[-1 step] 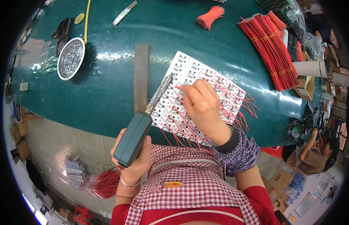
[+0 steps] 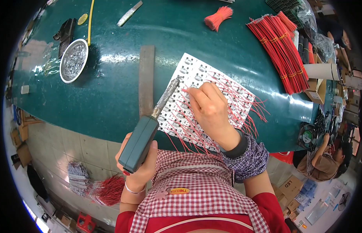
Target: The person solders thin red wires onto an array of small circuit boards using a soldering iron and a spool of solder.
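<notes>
My left hand (image 2: 149,163) is wrapped round the dark green body of a soldering gun (image 2: 139,144). Its long, crusted metal tip reaches up and right over a white panel of small circuit boards (image 2: 192,66) lying tilted on the table. The tip's end is at the panel's left part, just left of my right fingers. My right hand (image 2: 211,108) is closed in a pinch above the panel, with a red wire (image 2: 185,90) poking out at its fingertips. Many thin red wires (image 2: 249,120) stand out from the panel's right and lower parts. My right hand hides some of the boards.
A grey metal bar (image 2: 146,77) lies left of the panel on the green table (image 2: 111,93). Further left is a white bowl of metal scraps (image 2: 74,62). Red wire bundles (image 2: 280,54) lie at the right, a smaller one (image 2: 218,18) at the back. A co-worker (image 2: 325,161) sits at the right.
</notes>
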{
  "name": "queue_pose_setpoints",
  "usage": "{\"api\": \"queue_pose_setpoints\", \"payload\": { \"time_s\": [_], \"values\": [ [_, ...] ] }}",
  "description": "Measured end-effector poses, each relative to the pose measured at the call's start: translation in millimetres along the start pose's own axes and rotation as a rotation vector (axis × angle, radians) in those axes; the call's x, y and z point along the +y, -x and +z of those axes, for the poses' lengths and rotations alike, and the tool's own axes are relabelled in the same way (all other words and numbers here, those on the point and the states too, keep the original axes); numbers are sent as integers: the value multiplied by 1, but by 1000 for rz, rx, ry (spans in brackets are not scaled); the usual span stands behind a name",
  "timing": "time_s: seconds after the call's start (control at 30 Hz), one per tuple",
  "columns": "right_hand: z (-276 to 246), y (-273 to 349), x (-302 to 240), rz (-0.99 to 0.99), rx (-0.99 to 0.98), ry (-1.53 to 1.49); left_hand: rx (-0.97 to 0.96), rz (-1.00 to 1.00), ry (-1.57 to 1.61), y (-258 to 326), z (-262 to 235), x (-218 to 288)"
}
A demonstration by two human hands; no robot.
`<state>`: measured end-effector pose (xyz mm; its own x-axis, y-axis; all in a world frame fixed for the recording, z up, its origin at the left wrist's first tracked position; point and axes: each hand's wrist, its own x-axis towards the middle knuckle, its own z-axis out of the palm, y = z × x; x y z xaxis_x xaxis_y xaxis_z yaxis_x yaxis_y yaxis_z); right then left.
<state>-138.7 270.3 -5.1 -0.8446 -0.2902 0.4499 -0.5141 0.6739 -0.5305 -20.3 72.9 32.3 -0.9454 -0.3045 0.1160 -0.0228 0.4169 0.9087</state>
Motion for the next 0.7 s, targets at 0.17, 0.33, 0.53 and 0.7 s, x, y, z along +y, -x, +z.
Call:
{"api": "queue_pose_setpoints", "payload": {
  "time_s": [0.17, 0.33, 0.53, 0.7],
  "values": [
    [-10, 1, -1, -1, -30, 36, -26, -5, 25, -3, 3, 4],
    [-68, 1, -21, 72, -218, 43, -8, -2, -39, -3, -3, 2],
    [-54, -21, 5, -32, -117, -9, 15, -7, -30, -8, 3, 3],
    [-18, -15, 25, -53, -75, -43, -7, -15, 30, -14, 8, 10]
  ]
}}
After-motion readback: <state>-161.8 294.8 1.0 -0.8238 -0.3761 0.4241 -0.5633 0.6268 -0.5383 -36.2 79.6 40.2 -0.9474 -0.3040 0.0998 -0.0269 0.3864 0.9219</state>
